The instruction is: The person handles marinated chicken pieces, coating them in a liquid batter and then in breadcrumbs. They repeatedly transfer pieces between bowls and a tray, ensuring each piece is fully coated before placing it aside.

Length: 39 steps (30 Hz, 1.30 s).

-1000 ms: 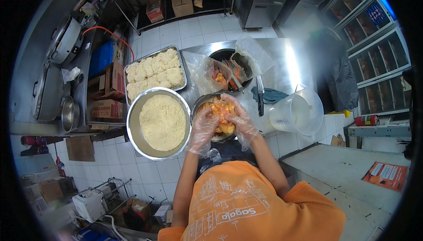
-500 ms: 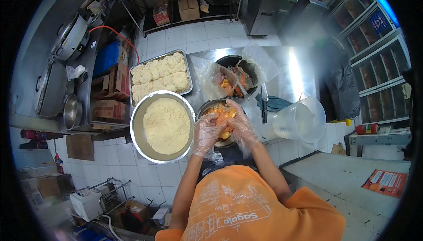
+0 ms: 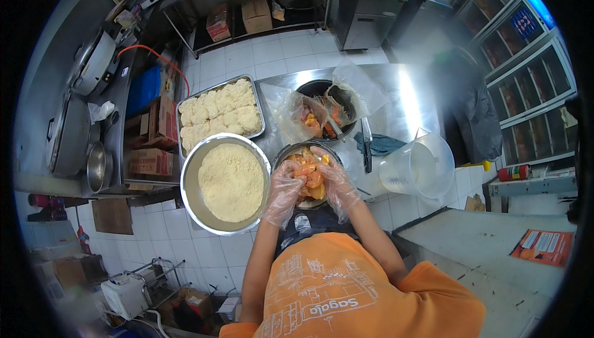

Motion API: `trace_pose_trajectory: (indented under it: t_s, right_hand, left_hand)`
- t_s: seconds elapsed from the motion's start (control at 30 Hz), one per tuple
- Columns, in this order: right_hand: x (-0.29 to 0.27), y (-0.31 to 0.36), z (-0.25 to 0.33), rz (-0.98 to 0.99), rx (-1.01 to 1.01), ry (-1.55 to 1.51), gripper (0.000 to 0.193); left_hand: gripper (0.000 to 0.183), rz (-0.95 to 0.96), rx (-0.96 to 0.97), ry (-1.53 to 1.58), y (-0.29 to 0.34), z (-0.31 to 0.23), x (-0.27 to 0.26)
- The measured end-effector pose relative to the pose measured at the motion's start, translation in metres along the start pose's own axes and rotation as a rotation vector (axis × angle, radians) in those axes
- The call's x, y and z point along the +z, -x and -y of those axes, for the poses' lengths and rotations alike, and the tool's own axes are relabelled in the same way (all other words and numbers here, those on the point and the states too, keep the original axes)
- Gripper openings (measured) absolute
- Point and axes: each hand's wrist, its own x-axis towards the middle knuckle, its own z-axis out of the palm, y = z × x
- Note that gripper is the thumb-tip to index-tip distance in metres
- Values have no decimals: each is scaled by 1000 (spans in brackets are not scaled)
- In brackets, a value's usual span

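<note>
At the left stands a wide metal bowl of pale crumbs [image 3: 230, 181], with a tray of breaded pieces [image 3: 219, 110] just beyond it. The gloved left hand [image 3: 284, 191] and right hand [image 3: 334, 183] both reach into a smaller bowl [image 3: 286, 154] just right of the crumbs, fingers curled loosely around the orange marinated meat pieces [image 3: 307, 174] between them. Farther off sits a bagged pot [image 3: 322, 112]; to the right lie a knife [image 3: 366, 146] and a clear plastic jug [image 3: 421, 168].

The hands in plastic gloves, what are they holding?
Both hands, left and right, cup orange meat pieces from either side, over the small metal bowl.
</note>
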Motion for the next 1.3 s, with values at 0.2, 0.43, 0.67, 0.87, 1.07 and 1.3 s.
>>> trace_pose_trajectory:
  t_s: [0.2, 0.43, 0.67, 0.87, 1.07, 1.3]
  right_hand:
    - [-5, -1, 0, -143, 93, 265, 50]
    - [-6, 7, 10, -111, 83, 267, 54]
    - [-1, 5, 23, -51, 180, 562, 39]
    - [-7, 0, 14, -209, 197, 579, 18]
    - [-41, -9, -4, -351, 86, 821, 25]
    - [-68, -13, 2, -426, -34, 578, 42]
  left_hand:
    - [29, 26, 169, 6, -3, 3, 0]
    - [34, 22, 284, -86, -8, 0, -5]
    - [40, 95, 147, -152, -1, -7, -7]
    - [40, 31, 335, -140, -8, 7, -15]
    - [36, 7, 392, -256, -6, 4, -15]
    - [29, 6, 387, -656, -3, -7, -1]
